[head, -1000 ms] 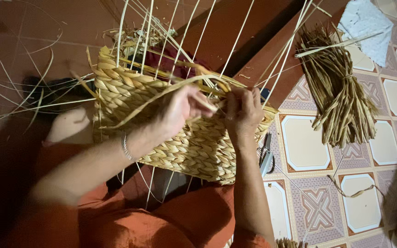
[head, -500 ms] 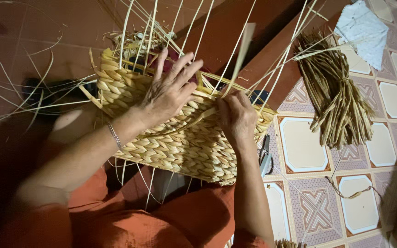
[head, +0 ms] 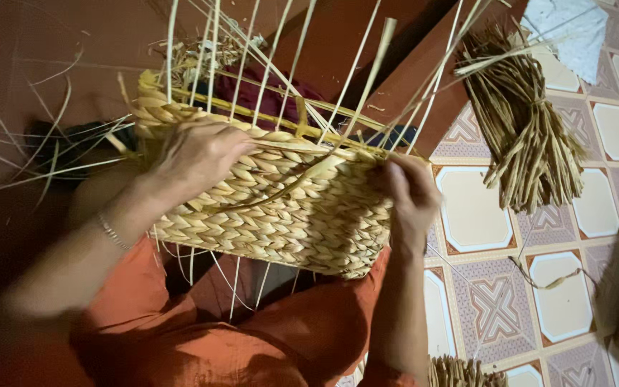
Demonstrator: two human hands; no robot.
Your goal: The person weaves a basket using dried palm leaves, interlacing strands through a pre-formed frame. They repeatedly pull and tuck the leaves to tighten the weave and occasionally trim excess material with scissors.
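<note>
Your woven basket [head: 274,208] sits centre frame, resting on your lap against the orange garment [head: 266,337], with its braided wall facing the camera. Pale upright stakes [head: 281,64] rise from its rim toward the top of the frame and fan out.

Your left hand [head: 198,154] is left of centre, laid over the basket's upper rim. Its fingers [head: 227,147] are curled down onto the top braid, closed against the weave. Can't tell if they pinch a single strand; the hand is blurred. There's a thin bracelet [head: 112,233] on that wrist.

Your right hand [head: 410,193] is right of centre, at the basket's upper right corner. Its fingers are folded around the corner edge, gripping the weave. A flat weaving strand [head: 281,190] runs from that corner diagonally down-left across the basket wall toward your left hand. Can't tell which hand actually holds it.

Upper right: a bundle of dried fibre [head: 524,122] lies on the patterned tile floor [head: 496,315], well apart from the basket. A pale cloth [head: 567,29] is in the top right corner, touching the bundle's upper end. A second, smaller bundle [head: 460,373] shows at the bottom edge, near your right forearm. Loose strands [head: 30,143] are scattered on the dark red floor at the left.
</note>
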